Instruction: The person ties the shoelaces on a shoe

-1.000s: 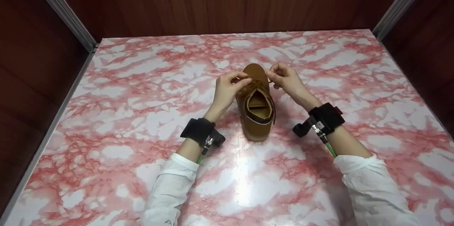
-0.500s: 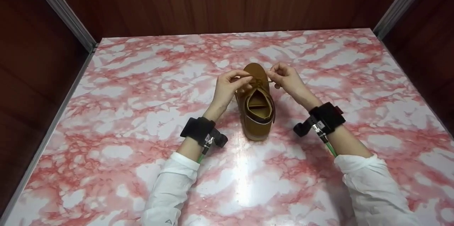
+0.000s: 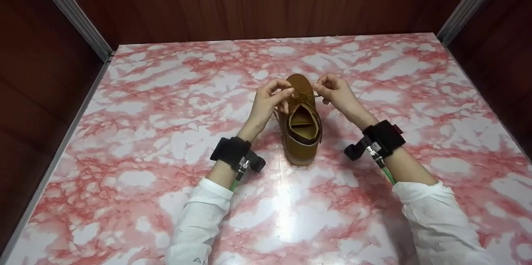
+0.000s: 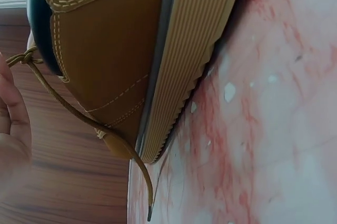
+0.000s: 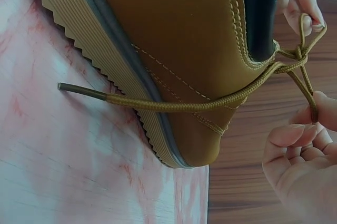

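Observation:
A tan lace-up shoe [image 3: 300, 154] with a thick ribbed sole stands on the tabletop, toe pointing away from me. My left hand [image 3: 266, 100] is at the left of its laces, pinching a lace loop between thumb and forefinger. On the other side, my right hand [image 3: 336, 92] pinches a second loop. The right wrist view shows the brown shoelace [image 5: 168, 107] crossed at a knot [image 5: 300, 55] above the tongue, with a loop drawn out towards each hand. One loose lace end hangs down each side of the shoe. In the left wrist view, the left fingertips are cut off.
The table [image 3: 166, 140] has a red and white marbled top. Dark wood panels [image 3: 266, 3] enclose it at the back and both sides, with grey metal strips at the corners. Black straps [image 3: 384, 138] with small cameras sit on both wrists.
The left hand has shifted slightly, and its lower fingers have spread away from the shoe. My right hand has stayed almost still at the lace. The shoe has not moved.

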A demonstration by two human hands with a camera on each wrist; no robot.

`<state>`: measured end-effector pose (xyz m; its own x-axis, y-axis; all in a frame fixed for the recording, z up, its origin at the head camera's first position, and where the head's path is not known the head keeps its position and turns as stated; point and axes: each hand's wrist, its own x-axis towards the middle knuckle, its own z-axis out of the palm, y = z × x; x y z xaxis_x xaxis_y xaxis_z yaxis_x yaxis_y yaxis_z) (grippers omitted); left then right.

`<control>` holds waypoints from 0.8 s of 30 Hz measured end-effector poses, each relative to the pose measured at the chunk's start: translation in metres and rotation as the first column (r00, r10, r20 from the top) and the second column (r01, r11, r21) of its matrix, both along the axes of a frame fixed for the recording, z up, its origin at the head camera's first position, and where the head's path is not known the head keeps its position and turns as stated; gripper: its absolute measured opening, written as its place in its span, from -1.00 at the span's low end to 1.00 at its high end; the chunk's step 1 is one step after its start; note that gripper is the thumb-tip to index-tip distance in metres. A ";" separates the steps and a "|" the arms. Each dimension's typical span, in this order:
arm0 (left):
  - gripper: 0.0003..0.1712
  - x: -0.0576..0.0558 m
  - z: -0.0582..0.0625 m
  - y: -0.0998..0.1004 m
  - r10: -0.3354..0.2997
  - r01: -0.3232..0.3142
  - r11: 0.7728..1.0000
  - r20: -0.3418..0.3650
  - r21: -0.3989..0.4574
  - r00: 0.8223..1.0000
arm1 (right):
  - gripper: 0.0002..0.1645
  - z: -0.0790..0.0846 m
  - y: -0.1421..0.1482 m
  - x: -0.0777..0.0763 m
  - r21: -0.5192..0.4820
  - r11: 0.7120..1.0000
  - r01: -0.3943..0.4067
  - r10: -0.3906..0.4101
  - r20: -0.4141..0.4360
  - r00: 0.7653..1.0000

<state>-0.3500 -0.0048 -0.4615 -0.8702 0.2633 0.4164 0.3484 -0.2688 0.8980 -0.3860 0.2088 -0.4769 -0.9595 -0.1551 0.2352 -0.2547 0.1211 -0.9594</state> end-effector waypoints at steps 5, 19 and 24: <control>-0.77 0.020 0.028 -0.006 0.008 -0.006 0.999 0.038 -0.045 0.999 | -0.69 0.001 0.001 0.001 0.008 1.000 0.006 -0.006 0.005 1.000; -0.81 0.016 0.024 -0.013 0.055 -0.053 0.990 0.009 -0.131 0.998 | -0.86 0.054 -0.007 0.036 -0.046 0.990 -0.135 0.140 0.112 0.984; -0.85 0.029 0.040 -0.016 0.109 -0.102 0.978 0.030 -0.179 0.994 | -0.85 0.038 0.000 0.024 -0.043 0.993 -0.111 0.115 0.089 0.989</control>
